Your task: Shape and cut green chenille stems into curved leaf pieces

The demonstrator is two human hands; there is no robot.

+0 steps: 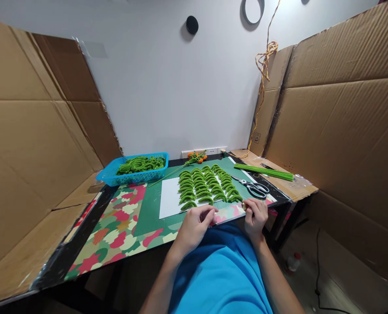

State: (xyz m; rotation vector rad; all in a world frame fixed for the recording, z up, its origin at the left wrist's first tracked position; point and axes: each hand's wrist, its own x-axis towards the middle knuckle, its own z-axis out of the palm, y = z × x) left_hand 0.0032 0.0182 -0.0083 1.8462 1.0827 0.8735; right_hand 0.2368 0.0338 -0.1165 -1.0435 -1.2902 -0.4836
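Note:
Several curved green pipe-cleaner leaves [207, 185] lie in three rows on a white sheet [169, 198] and a green mat [151, 205]. My left hand [195, 224] rests at the table's near edge, just below the rows, fingers curled in a pinch. My right hand [255, 213] sits beside it, fingers also closed. A thin green strand [228, 204] seems to run between the two hands, held at each end. Black-handled scissors [254, 187] lie just beyond my right hand.
A blue basket [115, 172] of green curled pieces stands at the back left. A bundle of green stems [264, 171] lies at the back right. An orange-flowered sprig [195, 157] lies by the wall. Cardboard panels [338, 122] wall both sides. A camouflage-patterned mat [118, 226] covers the table.

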